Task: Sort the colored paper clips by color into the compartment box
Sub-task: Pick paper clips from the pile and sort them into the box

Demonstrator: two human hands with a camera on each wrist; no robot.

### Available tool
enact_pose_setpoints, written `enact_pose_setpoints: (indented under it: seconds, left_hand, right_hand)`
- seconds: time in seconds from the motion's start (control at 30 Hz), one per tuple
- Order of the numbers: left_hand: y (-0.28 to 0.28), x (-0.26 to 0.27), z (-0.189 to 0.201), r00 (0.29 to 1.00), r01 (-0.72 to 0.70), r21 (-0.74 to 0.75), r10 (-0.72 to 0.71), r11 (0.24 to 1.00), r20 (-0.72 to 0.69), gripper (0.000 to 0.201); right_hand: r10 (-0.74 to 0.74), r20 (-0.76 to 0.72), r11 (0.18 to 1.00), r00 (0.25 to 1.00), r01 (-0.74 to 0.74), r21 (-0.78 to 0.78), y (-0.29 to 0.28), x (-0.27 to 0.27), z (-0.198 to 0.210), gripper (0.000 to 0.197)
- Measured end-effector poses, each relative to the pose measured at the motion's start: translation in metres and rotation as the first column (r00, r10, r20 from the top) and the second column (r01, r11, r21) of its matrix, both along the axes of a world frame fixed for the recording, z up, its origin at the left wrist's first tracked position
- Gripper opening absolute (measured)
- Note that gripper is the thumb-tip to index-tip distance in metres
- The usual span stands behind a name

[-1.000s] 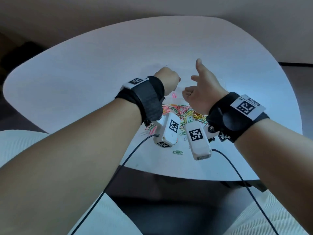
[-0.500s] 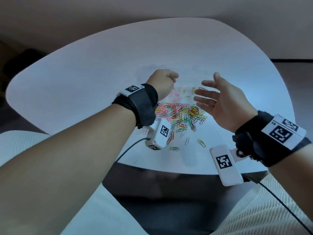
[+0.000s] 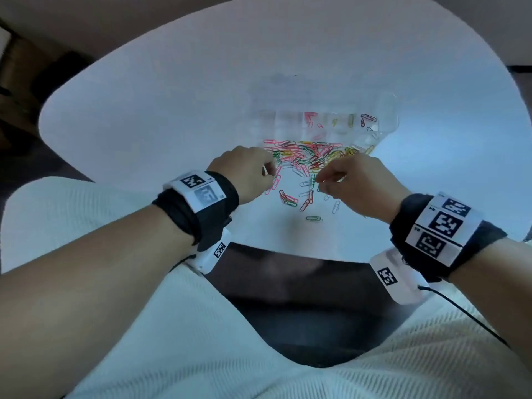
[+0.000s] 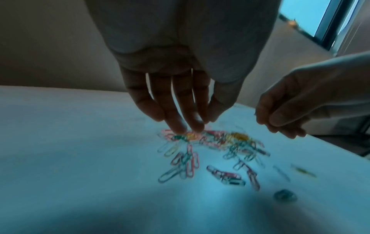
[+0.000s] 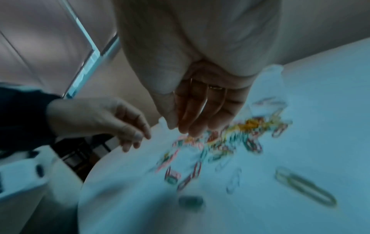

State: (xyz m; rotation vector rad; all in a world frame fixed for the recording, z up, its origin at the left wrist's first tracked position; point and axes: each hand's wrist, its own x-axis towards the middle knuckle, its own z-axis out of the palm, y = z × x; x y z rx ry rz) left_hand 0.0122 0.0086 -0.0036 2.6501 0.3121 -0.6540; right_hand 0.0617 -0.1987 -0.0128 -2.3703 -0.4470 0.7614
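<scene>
A heap of colored paper clips [image 3: 311, 156] lies on the white table [image 3: 172, 110] just in front of the clear compartment box [image 3: 388, 122]. A few pink, yellow and dark clips sit in separate compartments of the box. My left hand [image 3: 259, 171] is at the heap's left edge. In the left wrist view its straight fingers [image 4: 180, 126] point down and touch the clips [image 4: 220, 139]. My right hand [image 3: 322, 182] hovers at the heap's near right, fingertips gathered beside a green clip [image 3: 312, 182]. Whether they pinch it is blurred in the right wrist view [image 5: 186, 131].
Stray clips lie toward the table's front edge [image 3: 288, 251], among them a green one [image 3: 313, 218] and red ones [image 3: 306, 201]. A pale clip [image 5: 304, 185] lies close under my right wrist. My lap in white fabric is below the edge.
Both hands have come back from the box toward me and dropped onto the heap. The right hand, palm-up and spread half a second ago, now points its fingers down.
</scene>
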Motion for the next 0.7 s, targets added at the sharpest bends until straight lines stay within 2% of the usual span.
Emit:
enact_pose_setpoints:
  seconds: [0.13, 0.23, 0.37, 0.5, 0.7]
  left_hand:
    - [-0.003, 0.017, -0.022, 0.996, 0.091, 0.046, -0.092, 0.995, 0.003, 0.018]
    - [-0.002, 0.025, -0.034, 0.993, 0.101, 0.074, -0.105, 0.992, 0.059, 0.012]
    - [0.004, 0.02, -0.047, 0.998, 0.045, 0.087, -0.047, 0.995, 0.031, 0.002]
    - [0.003, 0.02, -0.051, 1.0, 0.007, 0.08, -0.009, 0.997, 0.021, 0.004]
    - [-0.004, 0.021, -0.051, 1.0, 0.002, 0.114, 0.001, 0.994, -0.02, 0.007]
  right_hand:
    - [0.119, 0.068, 0.99, 0.991, -0.113, -0.088, 0.008, -0.007, -0.021, 0.016]
    - [0.15, 0.112, 0.984, 0.982, -0.137, -0.115, 0.014, -0.012, -0.035, 0.018]
    - [0.136, 0.158, 0.986, 0.978, -0.119, -0.114, 0.032, -0.013, -0.047, 0.017]
    - [0.138, 0.14, 0.981, 0.981, -0.115, -0.159, 0.049, -0.012, -0.053, 0.021]
    - [0.232, 0.116, 0.938, 0.966, -0.191, -0.29, 0.055, -0.012, -0.054, 0.018]
